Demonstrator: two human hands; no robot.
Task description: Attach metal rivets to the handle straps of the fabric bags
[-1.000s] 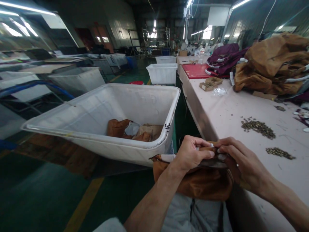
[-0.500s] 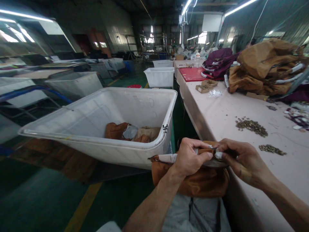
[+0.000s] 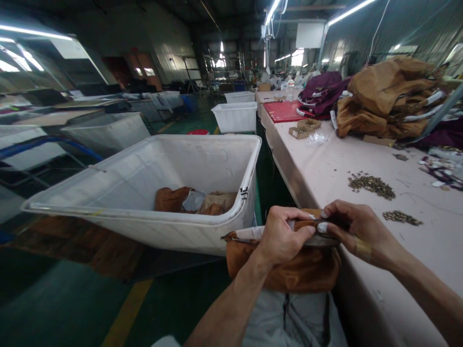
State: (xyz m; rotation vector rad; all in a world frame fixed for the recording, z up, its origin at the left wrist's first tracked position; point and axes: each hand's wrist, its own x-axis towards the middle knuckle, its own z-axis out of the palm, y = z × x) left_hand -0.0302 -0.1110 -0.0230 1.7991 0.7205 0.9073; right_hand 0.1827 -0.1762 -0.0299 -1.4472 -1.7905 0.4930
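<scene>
A brown bag point(image 3: 289, 277) rests on my lap at the table's edge, its top edge raised between my hands. My left hand point(image 3: 284, 236) is closed, thumb and fingers pinching that edge near a white-wrapped strip. Just to the right, my right hand point(image 3: 356, 229) pinches the same edge between thumb and fingers. White wrapping covers its fingertips, and a tan strip sits near the base of its thumb. Whether a small metal piece lies under the right fingertips is hidden. Two piles of small brass-coloured metal pieces, a larger pile point(image 3: 372, 185) and a smaller pile point(image 3: 402, 218), lie beyond my right hand.
A large white bin point(image 3: 119, 214) with brown bags point(image 3: 173, 198) inside stands to the left. On the long pale table point(image 3: 311, 166) are small cardboard boxes point(image 3: 300, 132), a clear plastic bag point(image 3: 317, 139), a red sheet point(image 3: 280, 112) and heaped brown bags point(image 3: 390, 103).
The right fingers have shifted slightly along the bag's edge, and the index finger now lies further over the top. The left hand keeps its pinch. The view has moved slightly.
</scene>
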